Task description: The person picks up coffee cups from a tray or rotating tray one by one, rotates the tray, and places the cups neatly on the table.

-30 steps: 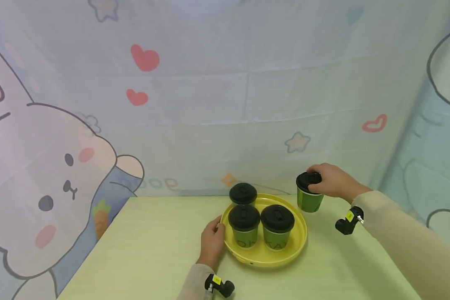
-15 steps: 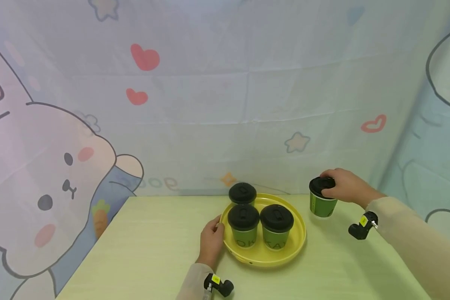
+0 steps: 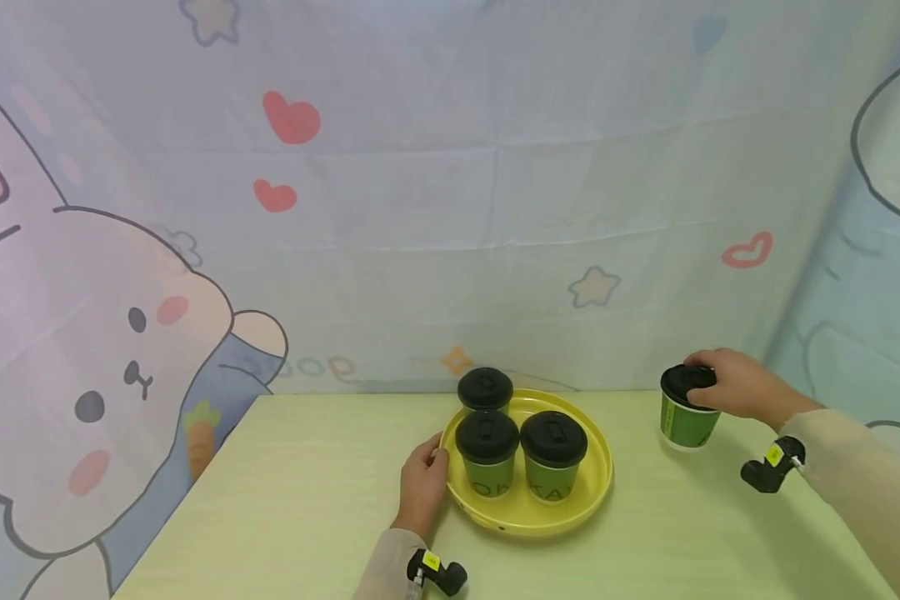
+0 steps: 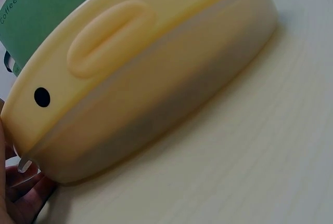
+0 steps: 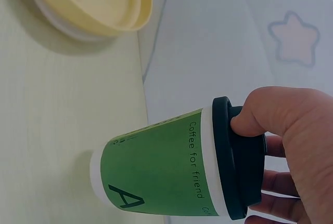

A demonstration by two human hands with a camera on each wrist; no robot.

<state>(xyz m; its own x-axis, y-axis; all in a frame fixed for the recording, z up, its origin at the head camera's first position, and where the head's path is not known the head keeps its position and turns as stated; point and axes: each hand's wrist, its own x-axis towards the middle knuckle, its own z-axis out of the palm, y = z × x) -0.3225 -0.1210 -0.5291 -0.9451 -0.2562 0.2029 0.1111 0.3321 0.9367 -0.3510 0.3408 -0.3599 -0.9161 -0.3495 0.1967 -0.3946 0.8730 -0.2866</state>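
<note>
From where I stand, I count two hands, and both are occupied. The right hand holds one green paper cup by its black lid, with the thumb and the fingers set around this lid. The cup is upright, directly below the grip; whether its base touches the table, I cannot tell. One big letter A and the words "Coffee for friend" can be read on its side.

To the left of this grip, and apart from it, there is one round yellow tray. The left hand holds its rim at the left side, the thumb on top and the fingers below. The tray's front has two black eyes and one beak.

Just beyond the left grip, three more lidded cups stand on the tray: one rear cup, one front left cup and one front right cup. So the cups are four in total, and the black lids are also four.
</note>
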